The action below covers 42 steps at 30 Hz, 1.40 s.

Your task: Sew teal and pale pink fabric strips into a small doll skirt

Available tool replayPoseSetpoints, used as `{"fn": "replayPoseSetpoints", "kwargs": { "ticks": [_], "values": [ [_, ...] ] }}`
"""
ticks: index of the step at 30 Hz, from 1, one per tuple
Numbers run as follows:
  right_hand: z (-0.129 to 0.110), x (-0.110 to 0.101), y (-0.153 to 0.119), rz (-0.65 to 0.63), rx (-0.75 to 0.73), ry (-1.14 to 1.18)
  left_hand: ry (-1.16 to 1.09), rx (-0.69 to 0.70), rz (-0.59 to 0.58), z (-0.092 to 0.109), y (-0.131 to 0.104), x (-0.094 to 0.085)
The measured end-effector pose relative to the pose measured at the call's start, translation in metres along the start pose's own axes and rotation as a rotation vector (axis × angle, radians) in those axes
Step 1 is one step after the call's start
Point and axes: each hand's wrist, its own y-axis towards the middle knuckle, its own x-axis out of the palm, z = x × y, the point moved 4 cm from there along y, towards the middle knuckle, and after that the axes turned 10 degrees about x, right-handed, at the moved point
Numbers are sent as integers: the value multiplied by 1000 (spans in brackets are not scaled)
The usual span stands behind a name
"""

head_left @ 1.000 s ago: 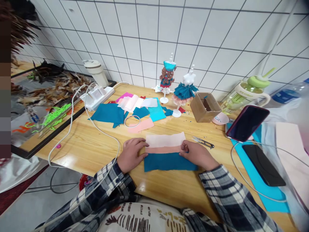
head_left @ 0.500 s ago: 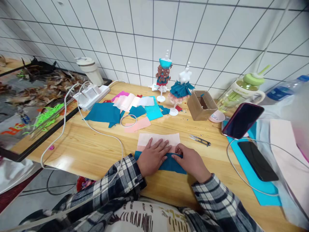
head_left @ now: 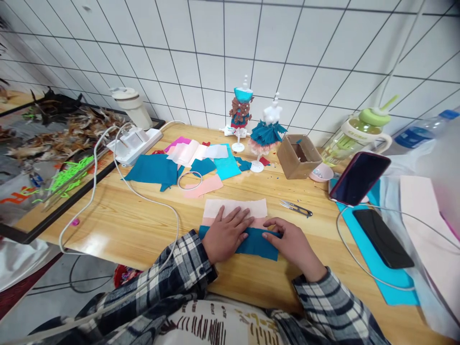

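Note:
My left hand (head_left: pixel 230 234) lies flat with spread fingers across layered sheets, pressing them to the table. The pale pink sheet (head_left: pixel 257 207) is at the back, a darker pink strip shows below it, and the teal sheet (head_left: pixel 257 245) is nearest me. They look like thin cloth or crepe paper; I cannot tell which. My right hand (head_left: pixel 291 240) is at the right end of the teal sheet's upper edge. Its thumb and index finger are curved and parted, with that edge running between them. Beyond the right hand lie thread snips (head_left: pixel 296 208).
Teal scraps (head_left: pixel 154 168), pink pieces and a hoop (head_left: pixel 189 180) lie behind. Two small dress forms (head_left: pixel 257 165) stand near a cardboard box (head_left: pixel 300 165). On the right are a propped phone (head_left: pixel 359 177), another phone (head_left: pixel 383 238) and a bottle (head_left: pixel 355 136). A white cable (head_left: pixel 176 211) crosses the left.
My right hand has shifted slightly right along the teal edge, and its thumb and index finger have parted more. My left hand stays pressed on the sheets.

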Motion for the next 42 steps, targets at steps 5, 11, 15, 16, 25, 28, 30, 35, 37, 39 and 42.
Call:
{"fn": "replayPoseSetpoints", "kwargs": {
  "ticks": [5, 11, 15, 16, 25, 28, 30, 35, 37, 39, 42],
  "values": [
    [5, -1, 6, -15, -8, -38, 25, 1, 5, -1, -1, 1],
    [9, 0, 14, 37, -4, -146, 47, 1, 9, 0, -1, 1],
    [7, 2, 15, 44, 12, -187, 28, 10, -2, 1, -2, 0],
    [7, 2, 16, 46, 15, -196, 21, 25, -6, 1, -2, -1],
    [7, -3, 11, 17, -106, -63, 7, 55, -44, 4, 0, 0],
    [2, -8, 3, 24, -173, -23, -2, 49, -43, 4, 0, -1],
    [-1, -10, -2, 29, -206, -20, -15, 45, -53, 4, 0, -1],
    [-4, -14, -6, 48, -204, -71, -35, 42, -47, 3, 0, -2],
    [-3, -14, -3, 60, -187, -97, -21, 54, -36, 3, 0, -2],
    [1, -12, 3, 65, -153, -119, 2, 59, -23, 3, 0, -2],
    [7, -8, 12, 33, -111, -124, 6, 53, -10, 3, -1, -1]
  ]
}}
